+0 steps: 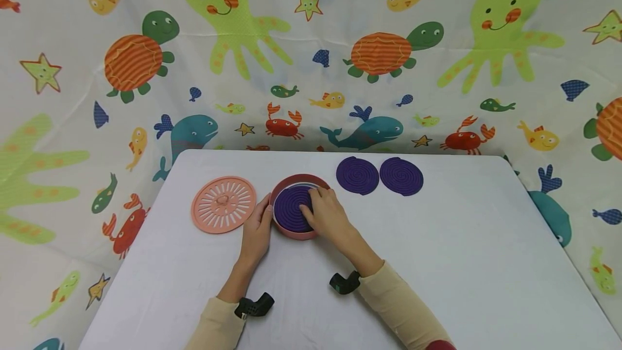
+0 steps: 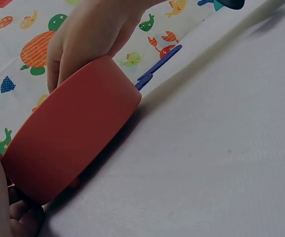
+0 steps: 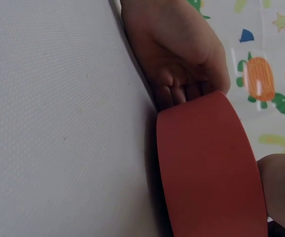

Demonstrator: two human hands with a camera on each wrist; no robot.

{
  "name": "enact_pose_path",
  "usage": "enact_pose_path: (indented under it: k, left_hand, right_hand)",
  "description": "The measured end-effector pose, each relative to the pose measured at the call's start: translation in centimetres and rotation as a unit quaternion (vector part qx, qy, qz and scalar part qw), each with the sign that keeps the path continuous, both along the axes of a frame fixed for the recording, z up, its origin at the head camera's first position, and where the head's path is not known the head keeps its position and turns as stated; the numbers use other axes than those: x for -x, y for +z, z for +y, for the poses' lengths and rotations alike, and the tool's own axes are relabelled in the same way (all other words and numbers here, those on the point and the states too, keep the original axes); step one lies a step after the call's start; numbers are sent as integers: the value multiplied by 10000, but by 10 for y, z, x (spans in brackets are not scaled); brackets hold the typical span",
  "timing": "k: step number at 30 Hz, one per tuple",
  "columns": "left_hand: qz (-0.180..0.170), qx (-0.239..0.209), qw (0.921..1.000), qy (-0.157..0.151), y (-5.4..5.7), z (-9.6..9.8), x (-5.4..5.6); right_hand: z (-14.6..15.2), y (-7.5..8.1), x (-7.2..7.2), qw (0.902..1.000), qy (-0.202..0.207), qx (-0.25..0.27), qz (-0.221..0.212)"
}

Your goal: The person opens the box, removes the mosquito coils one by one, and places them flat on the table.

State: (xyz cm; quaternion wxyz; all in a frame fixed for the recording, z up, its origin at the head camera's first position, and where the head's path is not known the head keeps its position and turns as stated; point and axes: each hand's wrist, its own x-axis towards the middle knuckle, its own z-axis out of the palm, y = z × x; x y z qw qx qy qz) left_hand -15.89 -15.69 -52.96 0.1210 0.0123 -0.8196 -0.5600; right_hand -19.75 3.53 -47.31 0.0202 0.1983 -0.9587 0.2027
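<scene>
A round pink-red mosquito coil holder (image 1: 297, 235) stands on the table, with a purple mosquito coil (image 1: 290, 209) lying inside it. My left hand (image 1: 257, 231) grips the holder's left side, thumb up by the rim and fingers against the outer wall. From the right, my right hand (image 1: 331, 217) reaches over the rim and pinches the coil's right edge between thumb and fingers. In the left wrist view the holder's wall (image 2: 78, 128) hides those fingertips. Seen from the right wrist, the left fingers bend against the wall (image 3: 206, 163).
A slotted pink lid (image 1: 222, 215) with a small loop lies left of the holder. Two more purple coils (image 1: 357, 176) lie side by side at the back right. Behind the white table (image 1: 461, 253) hangs a curtain printed with sea animals (image 1: 381, 53).
</scene>
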Motion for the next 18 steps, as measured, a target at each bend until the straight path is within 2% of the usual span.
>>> enact_pose_path:
  k: [5,10,11,13,18]
  left_hand:
    - [-22,-12,10000,-10,3,1,-1]
    - [-176,-30,9998,-69,30,7,-9]
    - [-194,-63,9998,-87,32,8,-9]
    - [-195,-82,9997,-104,29,7,-8]
    - [-158,-116,9998,-45,8,2,-1]
  right_hand:
    - [-1,-1,0,9998,-29,-202,-91]
    - [-2,0,0,9995,-38,-297,-100]
    - [-2,0,-1,9995,-42,-295,-114]
    - [-2,0,-1,9996,-51,-263,-117]
    - [-1,-1,-1,9998,-52,-184,-3]
